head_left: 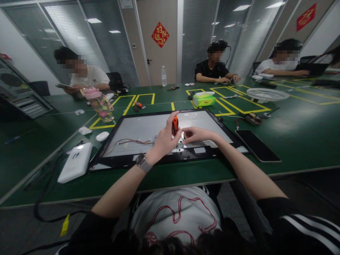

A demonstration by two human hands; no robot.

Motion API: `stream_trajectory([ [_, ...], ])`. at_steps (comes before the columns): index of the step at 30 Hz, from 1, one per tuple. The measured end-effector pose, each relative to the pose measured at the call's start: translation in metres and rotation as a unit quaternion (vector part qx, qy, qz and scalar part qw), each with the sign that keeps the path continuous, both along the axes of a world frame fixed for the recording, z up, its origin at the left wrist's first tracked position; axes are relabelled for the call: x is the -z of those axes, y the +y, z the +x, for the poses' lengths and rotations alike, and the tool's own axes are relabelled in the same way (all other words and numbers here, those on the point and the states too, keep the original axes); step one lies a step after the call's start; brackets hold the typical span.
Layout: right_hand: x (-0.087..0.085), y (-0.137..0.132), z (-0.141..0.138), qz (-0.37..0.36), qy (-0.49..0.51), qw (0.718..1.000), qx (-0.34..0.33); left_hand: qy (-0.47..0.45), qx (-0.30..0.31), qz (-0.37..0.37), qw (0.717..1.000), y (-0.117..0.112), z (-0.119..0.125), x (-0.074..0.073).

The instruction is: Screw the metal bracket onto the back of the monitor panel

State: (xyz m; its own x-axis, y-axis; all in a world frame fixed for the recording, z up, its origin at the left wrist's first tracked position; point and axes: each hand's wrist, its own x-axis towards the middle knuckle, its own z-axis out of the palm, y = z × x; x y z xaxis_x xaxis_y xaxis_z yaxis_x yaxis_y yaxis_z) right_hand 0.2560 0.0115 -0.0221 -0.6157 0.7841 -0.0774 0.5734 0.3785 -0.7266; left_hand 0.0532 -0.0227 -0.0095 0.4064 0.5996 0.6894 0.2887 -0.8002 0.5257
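A flat monitor panel (148, 127) with a black frame lies face down on the green table in front of me, thin red and white wires running across its grey back. My left hand (165, 139), a watch on its wrist, grips an orange-handled screwdriver (175, 125) upright over the panel's near edge. My right hand (195, 135) sits just to the right of it, fingers pinched together on the panel near the screwdriver's tip. What the fingers pinch is too small to make out.
A white power bank (75, 162) with a black cable lies left. A dark phone (257, 145) lies right. A pink-lidded bottle (99, 103), green tissue box (204, 99) and white fan grille (267, 94) stand beyond. Three other people sit across the table (305, 141).
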Motion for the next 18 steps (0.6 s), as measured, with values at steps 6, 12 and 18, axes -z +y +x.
stream_trajectory([
  [6, 0.0005, 0.0005, 0.0004, 0.007, 0.004, 1.000, -0.001, -0.017, 0.021, 0.008, 1.000, 0.0008, -0.0016, 0.0003],
  [12, 0.0003, 0.0008, 0.0007, 0.015, -0.018, 1.000, 0.007, -0.018, 0.025, 0.007, 0.999, 0.0039, -0.0018, 0.0033],
  [18, 0.0007, 0.0010, 0.0006, 0.013, -0.010, 1.000, 0.002, -0.012, 0.020, -0.009, 1.000, 0.0029, -0.0011, 0.0026],
])
